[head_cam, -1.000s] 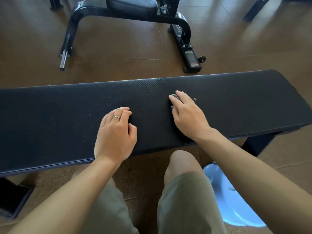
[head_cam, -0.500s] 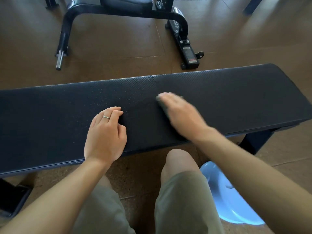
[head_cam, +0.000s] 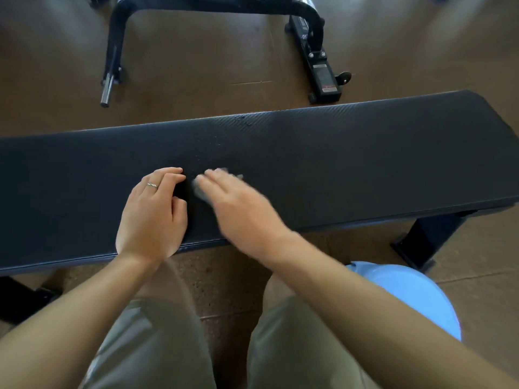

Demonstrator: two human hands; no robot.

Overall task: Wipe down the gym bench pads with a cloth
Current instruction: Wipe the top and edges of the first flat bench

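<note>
Fingers [head_cam: 216, 175] of the right hand [head_cam: 241, 209], blurred, lie fairly straight, pressing a grey cloth [head_cam: 200, 192] onto the black padded surface [head_cam: 365, 164]. Left hand [head_cam: 153, 217] rests beside it, fingers curled, holding nothing, a ring on one. Below right, a light blue basin [head_cam: 415, 293] sits on the floor; its contents are hidden.

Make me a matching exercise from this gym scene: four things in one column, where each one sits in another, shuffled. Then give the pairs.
Things:
1. grey crumpled cloth
2. light blue plastic basin
3. thin silver ring
4. black metal machine frame

Places:
A. on the floor beyond the bench
B. under the right hand, on the long black padded bench pad
C. on a finger of the left hand
D. on the floor beside the person's right knee

Pairs: 1-B, 2-D, 3-C, 4-A
</note>
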